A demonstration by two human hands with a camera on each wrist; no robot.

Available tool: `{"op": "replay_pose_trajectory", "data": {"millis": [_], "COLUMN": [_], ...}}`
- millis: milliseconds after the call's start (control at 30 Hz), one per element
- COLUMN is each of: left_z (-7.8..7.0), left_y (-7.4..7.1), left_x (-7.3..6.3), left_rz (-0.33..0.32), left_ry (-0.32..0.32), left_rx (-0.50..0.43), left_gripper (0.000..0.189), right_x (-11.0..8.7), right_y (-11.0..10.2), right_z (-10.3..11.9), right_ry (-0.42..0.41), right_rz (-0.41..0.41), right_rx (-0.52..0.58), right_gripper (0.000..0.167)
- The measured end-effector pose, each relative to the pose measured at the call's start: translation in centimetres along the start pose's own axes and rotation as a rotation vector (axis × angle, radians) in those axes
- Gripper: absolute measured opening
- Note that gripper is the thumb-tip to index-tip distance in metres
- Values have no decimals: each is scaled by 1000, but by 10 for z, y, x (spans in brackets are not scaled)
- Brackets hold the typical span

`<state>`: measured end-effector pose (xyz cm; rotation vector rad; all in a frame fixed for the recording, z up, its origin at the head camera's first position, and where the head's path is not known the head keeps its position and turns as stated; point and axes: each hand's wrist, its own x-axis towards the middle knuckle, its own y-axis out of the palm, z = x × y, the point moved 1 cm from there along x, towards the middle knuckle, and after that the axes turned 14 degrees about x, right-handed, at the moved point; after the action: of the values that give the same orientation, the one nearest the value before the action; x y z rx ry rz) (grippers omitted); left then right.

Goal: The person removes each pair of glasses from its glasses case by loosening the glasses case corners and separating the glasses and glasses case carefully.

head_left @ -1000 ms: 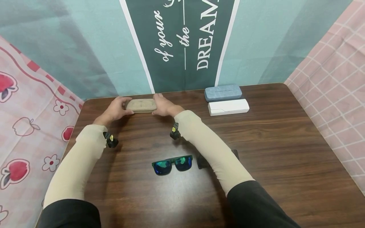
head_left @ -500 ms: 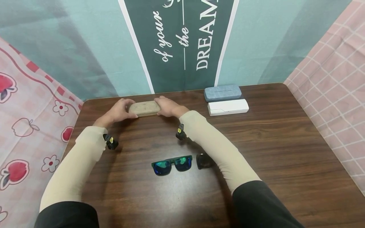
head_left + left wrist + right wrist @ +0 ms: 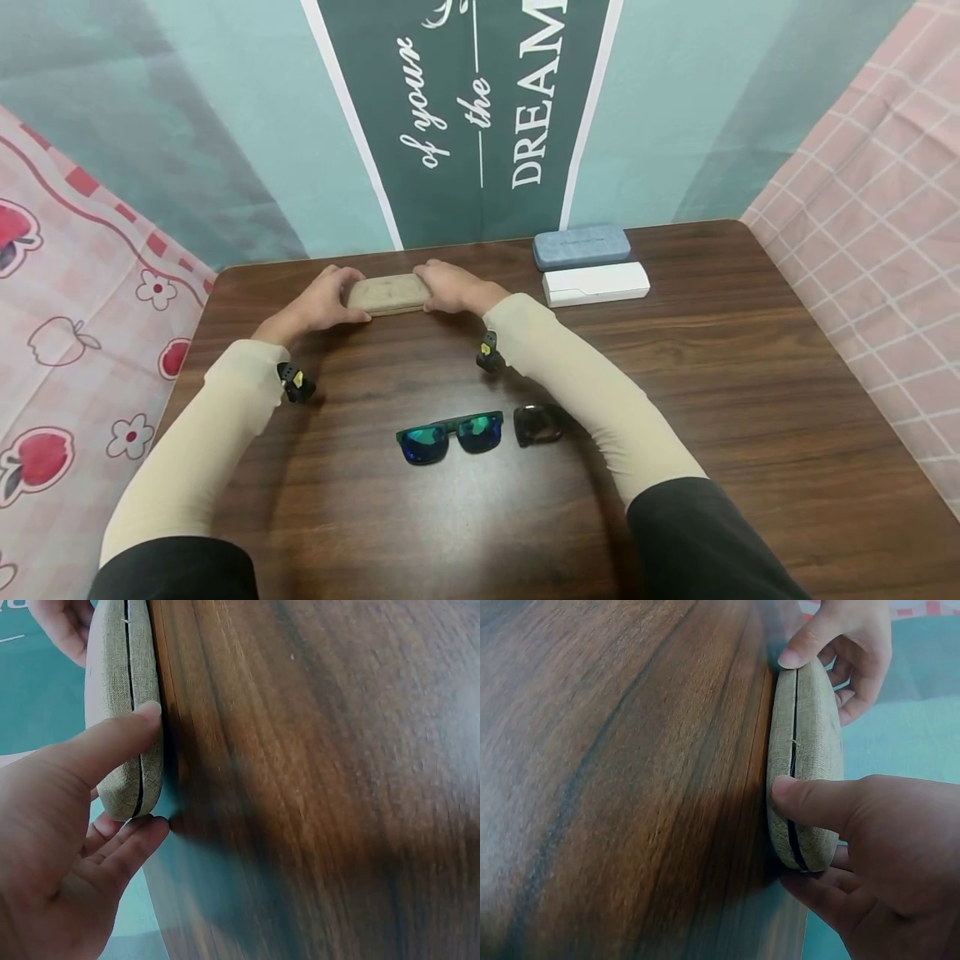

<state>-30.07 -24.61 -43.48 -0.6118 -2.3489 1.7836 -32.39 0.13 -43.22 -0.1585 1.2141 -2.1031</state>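
A beige fabric-covered glasses case (image 3: 387, 295) lies lengthwise near the table's back edge, its lid closed with a dark seam along the front. My left hand (image 3: 322, 300) grips its left end, thumb on the front side and fingers curled behind. At the opposite end my right hand (image 3: 453, 287) holds it the same way. In the left wrist view the left thumb crosses the seam of the case (image 3: 127, 690). The right wrist view has the right thumb pressed at the seam of the case (image 3: 810, 742), with both hands in sight.
Sunglasses with blue-green lenses (image 3: 452, 437) lie on the table (image 3: 735, 400) in front of me. Beside them is a dark brown-lensed pair (image 3: 537, 425), partly under my right forearm. A blue case (image 3: 582, 247) and a white case (image 3: 596, 284) stand at the back right.
Both hands have shifted the beige glasses case to the right and slightly toward me. More of the brown-lensed pair shows as the right forearm moved right.
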Motion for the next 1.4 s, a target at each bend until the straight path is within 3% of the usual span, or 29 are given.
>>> {"op": "replay_pose_trajectory", "data": {"millis": [633, 1167, 1400], "left_z": [-29, -69, -81], "left_y": [6, 15, 19], "left_x": [8, 17, 22], "left_rz": [-25, -4, -27], "left_ry": [76, 86, 109], "left_rx": [-3, -1, -4], "left_gripper": [63, 66, 67], "right_x": [-28, -61, -75], "right_y": [-18, -36, -40], "right_z": [-18, -40, -47], "right_ry": [-12, -25, -31], "right_rz": [22, 49, 47], "right_rx": [5, -30, -43], "right_gripper": [69, 68, 69]}}
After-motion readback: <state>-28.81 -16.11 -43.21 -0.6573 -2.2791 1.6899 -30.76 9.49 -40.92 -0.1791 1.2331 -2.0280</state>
